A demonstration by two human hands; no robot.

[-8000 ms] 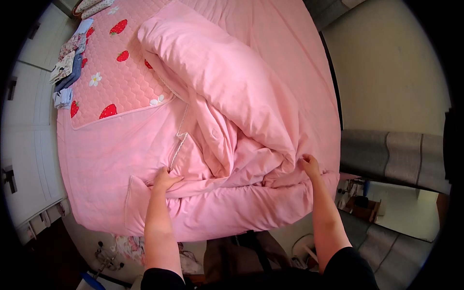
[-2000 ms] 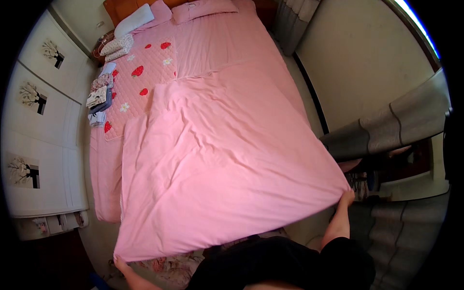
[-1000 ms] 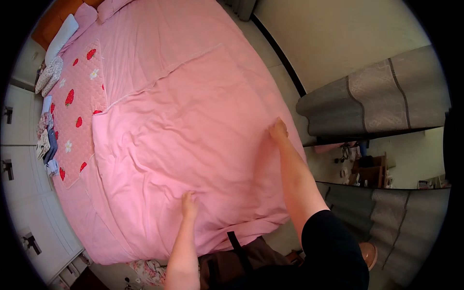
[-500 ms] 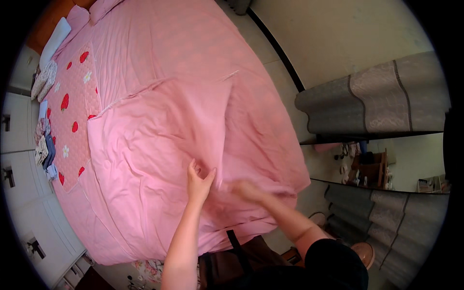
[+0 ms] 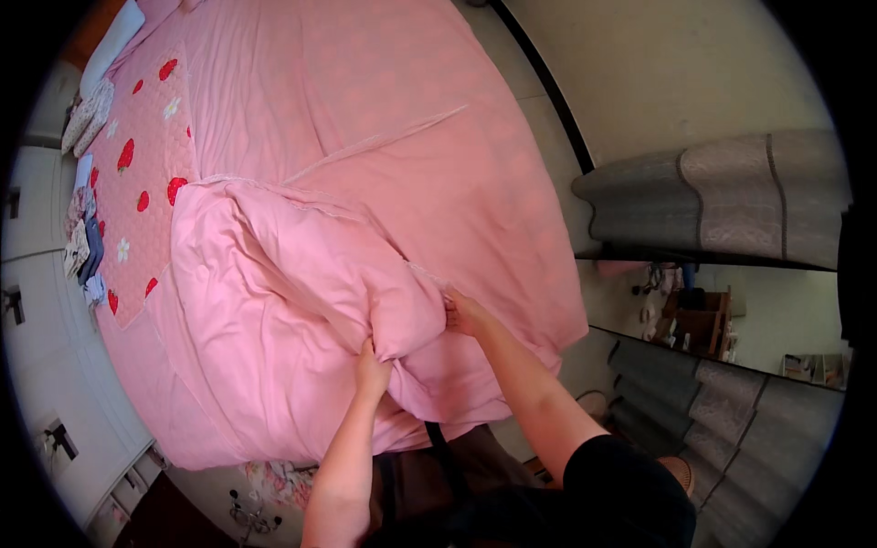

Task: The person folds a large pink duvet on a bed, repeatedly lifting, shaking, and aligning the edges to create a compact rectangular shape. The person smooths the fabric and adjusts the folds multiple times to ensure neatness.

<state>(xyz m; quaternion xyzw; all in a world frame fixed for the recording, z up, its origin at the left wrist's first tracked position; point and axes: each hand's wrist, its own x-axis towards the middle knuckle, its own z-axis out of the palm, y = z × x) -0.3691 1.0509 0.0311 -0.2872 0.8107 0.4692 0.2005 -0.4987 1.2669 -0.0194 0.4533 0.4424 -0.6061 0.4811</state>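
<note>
A pink duvet cover (image 5: 274, 265) lies bunched and wrinkled on the near part of the bed, a pale seam running along its folded edge. My left hand (image 5: 370, 373) is closed on a gathered fold of it, close to the bed's near side. To the right and a little farther off, my right hand (image 5: 464, 314) has its fingers curled at the seamed edge, pinching the cloth; the fingertips are partly hidden. Between my hands the fabric puffs up in a rounded bulge. Under it spreads a pink sheet (image 5: 493, 210) with a faint check.
A quilted mat (image 5: 142, 173) with strawberries and flowers lies along the left. Folded clothes (image 5: 91, 251) and a white pillow (image 5: 111, 46) line that side, beside white cabinets (image 5: 41, 338). On the right hang grey curtains (image 5: 731, 196) by a mirror (image 5: 713, 315).
My right hand has moved up and taken the cover's edge, and my left hand has closed on a fold. The raised right flap has dropped leftward, baring more sheet.
</note>
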